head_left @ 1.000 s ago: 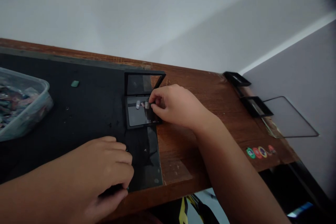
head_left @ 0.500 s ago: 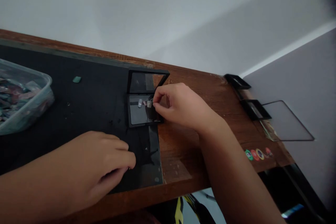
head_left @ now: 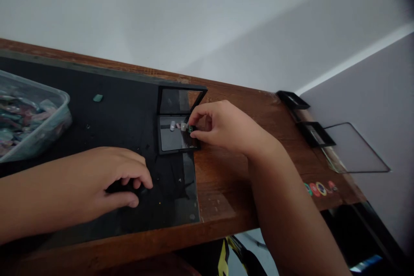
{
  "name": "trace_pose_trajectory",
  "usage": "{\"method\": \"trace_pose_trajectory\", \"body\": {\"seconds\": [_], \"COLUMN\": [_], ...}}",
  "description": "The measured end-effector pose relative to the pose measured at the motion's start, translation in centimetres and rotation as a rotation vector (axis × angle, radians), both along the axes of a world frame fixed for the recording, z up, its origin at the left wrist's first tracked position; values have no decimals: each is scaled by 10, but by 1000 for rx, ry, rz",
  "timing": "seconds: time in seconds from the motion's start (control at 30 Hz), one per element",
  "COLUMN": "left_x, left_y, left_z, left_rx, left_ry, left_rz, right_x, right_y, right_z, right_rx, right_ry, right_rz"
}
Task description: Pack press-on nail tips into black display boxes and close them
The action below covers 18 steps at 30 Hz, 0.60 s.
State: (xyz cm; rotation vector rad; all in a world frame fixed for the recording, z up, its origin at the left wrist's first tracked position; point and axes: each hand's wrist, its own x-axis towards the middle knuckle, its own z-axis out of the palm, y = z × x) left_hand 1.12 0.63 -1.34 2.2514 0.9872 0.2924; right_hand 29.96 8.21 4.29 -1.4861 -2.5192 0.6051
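A small black case (head_left: pixel 161 136) with a clear window in its lid stands open on the desk, its lid tilted up. Several little stones lie in a row on its dark inner surface, among them a whitish stone (head_left: pixel 172 126) and a pale stone (head_left: pixel 183 127). At the row's right end, a dark green stone (head_left: pixel 190 129) sits between the thumb and index fingertips of my right hand (head_left: pixel 223 127). My left hand (head_left: pixel 113 177) hovers over or rests on the black mat, thumb apart from its curled fingers, holding nothing visible.
A clear plastic tub (head_left: pixel 61 114) of mixed stones stands at the left. A loose green stone (head_left: pixel 98 98) lies on the black mat (head_left: pixel 123 116). Two black frames (head_left: pixel 315 133) and several round stickers (head_left: pixel 321 188) are at the desk's right end. A wall rises behind.
My left hand has drawn back to the left, and its thumb and fingers have parted. The green stone now shows at my right fingertips, beside the pale stone.
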Motion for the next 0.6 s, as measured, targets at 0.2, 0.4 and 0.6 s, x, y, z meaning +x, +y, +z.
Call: {"method": "trace_pose_trajectory", "body": {"seconds": [0.2,0.4,0.6], "left_x": [-1,-5,0], "left_y": [8,10,9], "left_z": [4,9,16], "left_rx": [-56,35,22], "left_ry": [17,52,50], "left_rz": [-123,-162,-151], "right_x": [0,-1,-1], "right_y": [1,2,2], "right_z": [-2,-3,-4], "right_rx": [-26,-27,22], "right_ry": [83,45,73], "right_rz": [14,9,50]}}
